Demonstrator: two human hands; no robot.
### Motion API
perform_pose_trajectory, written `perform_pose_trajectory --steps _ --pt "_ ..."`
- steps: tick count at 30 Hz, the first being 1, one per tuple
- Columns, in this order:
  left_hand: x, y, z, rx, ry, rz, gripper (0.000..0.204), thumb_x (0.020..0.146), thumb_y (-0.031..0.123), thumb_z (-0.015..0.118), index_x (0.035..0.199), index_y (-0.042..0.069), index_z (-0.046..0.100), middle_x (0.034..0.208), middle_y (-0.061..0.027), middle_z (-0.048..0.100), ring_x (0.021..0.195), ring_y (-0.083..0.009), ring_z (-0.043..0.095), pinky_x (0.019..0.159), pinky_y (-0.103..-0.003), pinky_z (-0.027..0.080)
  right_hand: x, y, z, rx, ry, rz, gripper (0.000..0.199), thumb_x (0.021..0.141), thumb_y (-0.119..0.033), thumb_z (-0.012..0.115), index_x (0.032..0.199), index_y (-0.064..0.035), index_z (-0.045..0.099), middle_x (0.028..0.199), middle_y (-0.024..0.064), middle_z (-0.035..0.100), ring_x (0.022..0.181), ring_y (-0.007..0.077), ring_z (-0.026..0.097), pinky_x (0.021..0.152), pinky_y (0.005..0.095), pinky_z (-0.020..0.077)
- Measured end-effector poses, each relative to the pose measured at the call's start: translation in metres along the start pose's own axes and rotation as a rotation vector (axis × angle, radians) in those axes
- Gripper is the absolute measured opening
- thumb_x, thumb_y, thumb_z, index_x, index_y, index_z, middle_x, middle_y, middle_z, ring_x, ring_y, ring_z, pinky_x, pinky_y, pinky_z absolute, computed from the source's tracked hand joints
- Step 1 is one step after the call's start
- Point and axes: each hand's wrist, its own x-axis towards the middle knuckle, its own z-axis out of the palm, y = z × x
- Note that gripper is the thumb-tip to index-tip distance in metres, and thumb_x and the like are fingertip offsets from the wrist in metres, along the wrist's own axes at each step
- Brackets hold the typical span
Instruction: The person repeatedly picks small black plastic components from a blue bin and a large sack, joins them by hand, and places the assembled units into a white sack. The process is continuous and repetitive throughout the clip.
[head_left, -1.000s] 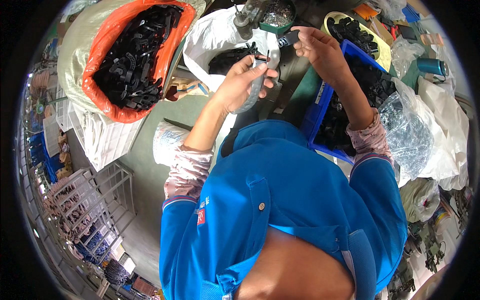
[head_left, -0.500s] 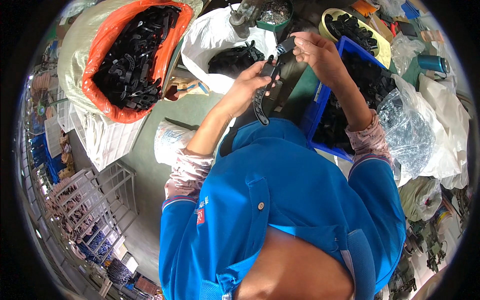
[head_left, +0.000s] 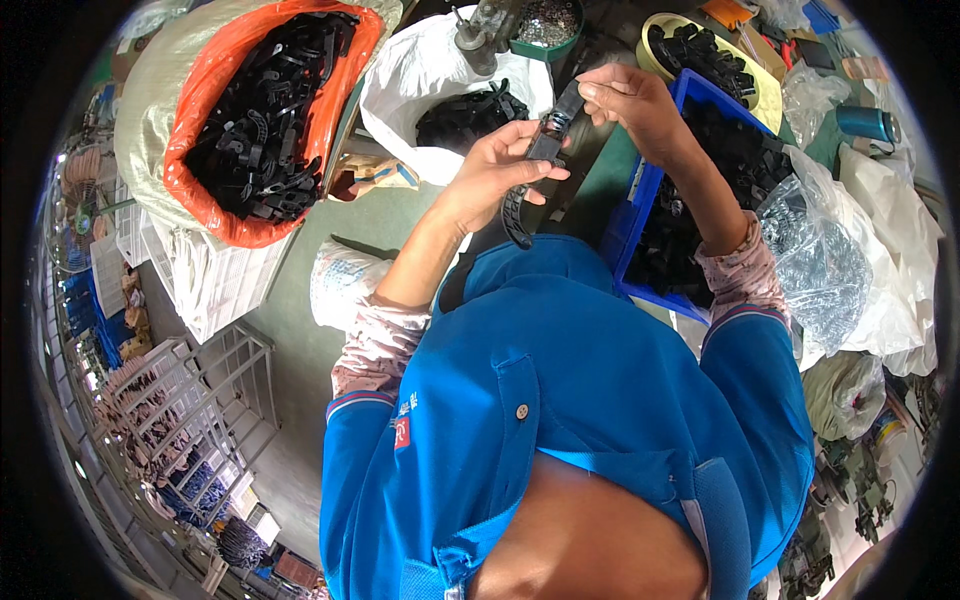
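My left hand (head_left: 500, 168) is closed round a black plastic part (head_left: 545, 149) whose curved, slotted tail (head_left: 514, 216) hangs below the fingers. In my right hand (head_left: 632, 108), thumb and fingers pinch the upper end of a flat black piece (head_left: 571, 98). The lower end of that piece meets the top of the curved part, with a shiny metal bit (head_left: 554, 122) at the joint. Whether the two are fastened together I cannot tell. Both hands are above a green work surface (head_left: 592, 190), in front of my body.
A sack lined with orange plastic (head_left: 178, 190) and a white sack (head_left: 390, 95) hold black parts at the left. A blue crate (head_left: 627, 235) and a yellow tub (head_left: 770, 100) stand at the right. Behind are a green bowl of small metal pieces (head_left: 548, 50) and a metal fixture (head_left: 478, 45).
My right hand has moved slightly left and down, bringing the flat piece against the curved part. My left fingers have spread and shifted round the curved part, which is tilted differently.
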Motion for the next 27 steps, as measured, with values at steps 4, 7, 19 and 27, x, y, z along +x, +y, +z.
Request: perform_pose_trajectory --steps 4,7,19,27 --pt "0.001 0.002 0.0 -0.005 -0.017 0.0 0.044 0.089 0.003 0.064 0.131 0.007 0.049 0.125 -0.0099 0.063 0.102 -0.0228 0.068 0.064 -0.029 0.054 0.0 0.003 -0.002 0.011 -0.009 0.007 0.022 0.093 -0.016 0.066 0.108 -0.0004 0.066 0.083 0.0006 0.064 0.073 0.009 0.056 0.067 0.0225 0.0419" --pt "0.006 -0.001 0.0 -0.013 -0.028 0.025 0.043 0.091 0.0 0.062 0.131 0.007 0.05 0.127 -0.0152 0.063 0.1 -0.0222 0.068 0.061 -0.027 0.055 0.0 0.0 -0.001 -0.062 -0.047 -0.012 0.023 0.092 -0.017 0.066 0.108 -0.0003 0.066 0.083 0.0005 0.064 0.073 0.0083 0.057 0.066 0.0221 0.0419" --pt "0.036 0.013 0.006 0.147 -0.016 0.123 0.039 0.091 0.004 0.065 0.126 0.0 0.048 0.115 -0.0165 0.067 0.096 -0.0224 0.069 0.066 -0.029 0.055 0.004 0.003 0.002 -0.088 -0.044 -0.101 0.021 0.091 -0.019 0.067 0.102 -0.0004 0.067 0.087 0.0037 0.068 0.076 0.0106 0.062 0.07 0.0248 0.0495" --pt "0.061 0.013 0.016 0.872 0.304 0.511 0.041 0.082 0.012 0.079 0.113 0.0 0.054 0.089 -0.0078 0.069 0.075 -0.0085 0.063 0.06 -0.024 0.051 -0.005 0.004 0.001 0.186 0.168 -0.077 0.008 0.091 -0.008 0.066 0.095 -0.0017 0.065 0.089 0.0013 0.067 0.079 0.0085 0.061 0.075 0.0232 0.0475"
